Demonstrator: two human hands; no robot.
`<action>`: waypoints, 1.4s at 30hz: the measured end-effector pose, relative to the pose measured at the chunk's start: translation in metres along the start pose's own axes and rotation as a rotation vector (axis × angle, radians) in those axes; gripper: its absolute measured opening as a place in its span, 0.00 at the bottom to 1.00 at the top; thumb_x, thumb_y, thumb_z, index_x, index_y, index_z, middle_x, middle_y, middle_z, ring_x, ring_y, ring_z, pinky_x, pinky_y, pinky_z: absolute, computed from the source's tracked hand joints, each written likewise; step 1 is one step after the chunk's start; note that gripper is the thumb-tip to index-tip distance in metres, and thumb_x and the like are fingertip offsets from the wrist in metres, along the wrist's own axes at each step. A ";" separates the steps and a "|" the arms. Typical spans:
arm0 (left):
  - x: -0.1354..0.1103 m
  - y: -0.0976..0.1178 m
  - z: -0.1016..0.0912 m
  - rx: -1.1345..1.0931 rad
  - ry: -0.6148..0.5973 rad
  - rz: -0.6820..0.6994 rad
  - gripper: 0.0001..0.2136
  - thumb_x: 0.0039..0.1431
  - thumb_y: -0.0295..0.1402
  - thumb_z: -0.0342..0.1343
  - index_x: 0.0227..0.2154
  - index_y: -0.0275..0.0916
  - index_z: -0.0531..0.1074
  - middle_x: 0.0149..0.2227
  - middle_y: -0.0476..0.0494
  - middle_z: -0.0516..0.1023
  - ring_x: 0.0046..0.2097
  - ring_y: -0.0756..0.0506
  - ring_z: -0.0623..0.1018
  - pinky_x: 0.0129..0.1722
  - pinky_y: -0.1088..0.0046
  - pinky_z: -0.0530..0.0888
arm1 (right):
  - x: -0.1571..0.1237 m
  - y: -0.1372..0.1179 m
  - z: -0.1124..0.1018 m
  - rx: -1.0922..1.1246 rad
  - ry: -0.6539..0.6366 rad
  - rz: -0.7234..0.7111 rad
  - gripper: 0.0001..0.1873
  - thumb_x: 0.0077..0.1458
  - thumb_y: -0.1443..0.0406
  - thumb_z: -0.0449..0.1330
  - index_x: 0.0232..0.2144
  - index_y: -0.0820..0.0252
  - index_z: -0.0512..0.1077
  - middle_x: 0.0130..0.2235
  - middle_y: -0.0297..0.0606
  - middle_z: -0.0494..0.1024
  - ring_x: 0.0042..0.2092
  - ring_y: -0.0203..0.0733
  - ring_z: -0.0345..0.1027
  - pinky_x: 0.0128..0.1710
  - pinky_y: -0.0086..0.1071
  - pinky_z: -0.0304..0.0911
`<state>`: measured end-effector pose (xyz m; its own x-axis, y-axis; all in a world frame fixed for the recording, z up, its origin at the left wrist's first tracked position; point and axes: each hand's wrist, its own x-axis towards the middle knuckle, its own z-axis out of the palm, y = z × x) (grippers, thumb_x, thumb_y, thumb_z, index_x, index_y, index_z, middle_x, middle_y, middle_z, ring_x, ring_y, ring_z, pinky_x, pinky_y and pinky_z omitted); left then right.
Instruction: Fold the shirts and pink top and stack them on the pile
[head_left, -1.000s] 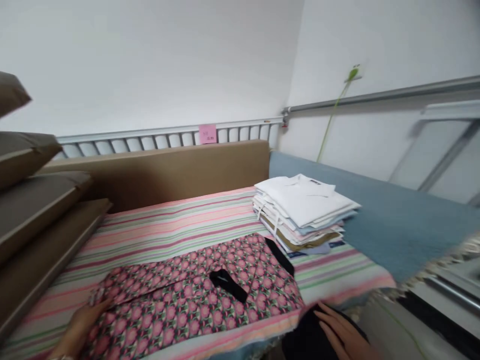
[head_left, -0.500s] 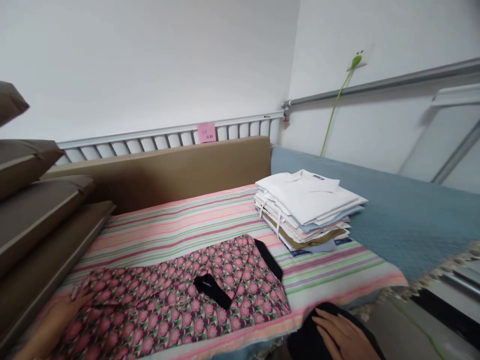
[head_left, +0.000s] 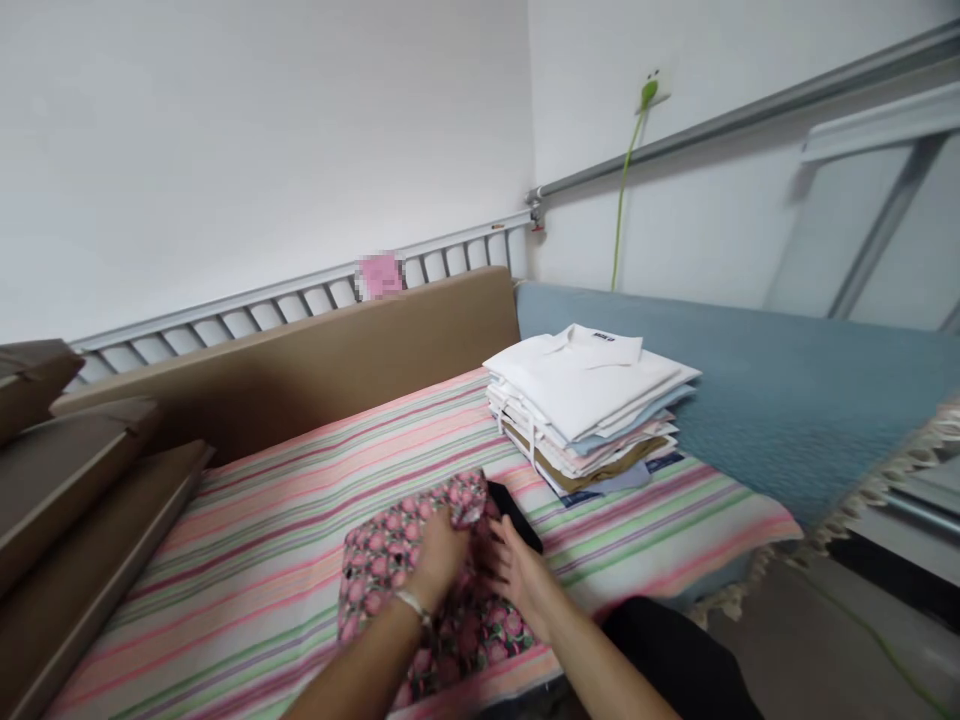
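Note:
A pink-and-black floral garment with black trim (head_left: 375, 565) lies folded into a compact shape on the striped cloth. My left hand (head_left: 444, 550), with a bracelet at the wrist, is closed on a fold near the garment's far right corner. Beside it, my right hand (head_left: 521, 575) has its fingers apart and reaches against the garment's right side, close to the black trim. The fingertips of both hands are partly hidden and slightly blurred. Behind and to the right stands a stack of folded clothes (head_left: 592, 390), a white collared shirt on top.
Striped cloth (head_left: 262, 510) covers the bed-like surface. Brown cushions (head_left: 67, 490) are piled at the left. A brown backrest (head_left: 337, 340) runs along the radiator (head_left: 247, 322), and a blue padded cover (head_left: 765, 380) lies at the right. A green cord (head_left: 621, 210) hangs from a wall socket.
The garment's spread left part has been folded over to the right. My left hand moved right from its far end; my right hand rose from my lap to the garment.

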<state>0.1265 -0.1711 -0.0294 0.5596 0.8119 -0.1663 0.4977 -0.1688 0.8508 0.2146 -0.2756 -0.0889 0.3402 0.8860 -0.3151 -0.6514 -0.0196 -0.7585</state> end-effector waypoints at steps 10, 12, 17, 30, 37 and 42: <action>-0.069 -0.036 -0.030 0.304 0.037 0.330 0.21 0.55 0.41 0.54 0.52 0.45 0.68 0.55 0.40 0.70 0.57 0.38 0.67 0.59 0.59 0.61 | 0.008 -0.015 0.008 0.123 -0.192 0.206 0.28 0.48 0.44 0.56 0.39 0.62 0.72 0.36 0.46 0.80 0.43 0.49 0.74 0.44 0.43 0.68; -0.077 -0.072 -0.060 0.362 0.161 0.264 0.20 0.54 0.45 0.53 0.50 0.46 0.70 0.53 0.40 0.72 0.56 0.36 0.68 0.57 0.56 0.64 | 0.011 -0.014 0.009 0.023 -0.125 0.088 0.25 0.45 0.49 0.60 0.40 0.61 0.72 0.37 0.44 0.80 0.42 0.49 0.74 0.44 0.44 0.68; -0.106 -0.160 -0.098 0.481 0.347 0.298 0.26 0.53 0.47 0.54 0.56 0.50 0.64 0.59 0.46 0.65 0.60 0.36 0.63 0.60 0.55 0.62 | 0.032 -0.026 0.003 -0.198 -0.001 -0.083 0.24 0.27 0.68 0.64 0.35 0.59 0.73 0.33 0.37 0.81 0.41 0.52 0.73 0.47 0.44 0.65; -0.125 -0.198 -0.041 0.728 0.480 0.419 0.34 0.58 0.30 0.50 0.64 0.51 0.43 0.65 0.42 0.52 0.63 0.38 0.58 0.56 0.54 0.66 | 0.073 -0.048 -0.026 -0.527 -0.015 -0.121 0.27 0.30 0.64 0.63 0.40 0.57 0.70 0.38 0.39 0.80 0.42 0.51 0.72 0.45 0.44 0.66; -0.127 -0.200 -0.052 0.828 0.497 0.457 0.33 0.57 0.20 0.41 0.64 0.50 0.44 0.65 0.44 0.53 0.64 0.42 0.57 0.57 0.58 0.64 | 0.071 -0.048 -0.026 -0.679 0.062 -0.131 0.27 0.31 0.65 0.60 0.40 0.60 0.70 0.37 0.39 0.80 0.39 0.49 0.73 0.44 0.42 0.67; -0.123 -0.189 -0.047 0.888 0.492 0.441 0.38 0.51 0.14 0.40 0.64 0.49 0.43 0.66 0.42 0.49 0.65 0.40 0.53 0.57 0.56 0.63 | 0.066 -0.036 -0.035 -0.776 0.113 -0.098 0.27 0.31 0.64 0.59 0.40 0.62 0.70 0.32 0.40 0.81 0.35 0.50 0.74 0.40 0.41 0.69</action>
<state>-0.0676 -0.2129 -0.1461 0.5784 0.6823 0.4471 0.7283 -0.6788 0.0936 0.2845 -0.2323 -0.1027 0.4658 0.8486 -0.2508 0.0303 -0.2985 -0.9539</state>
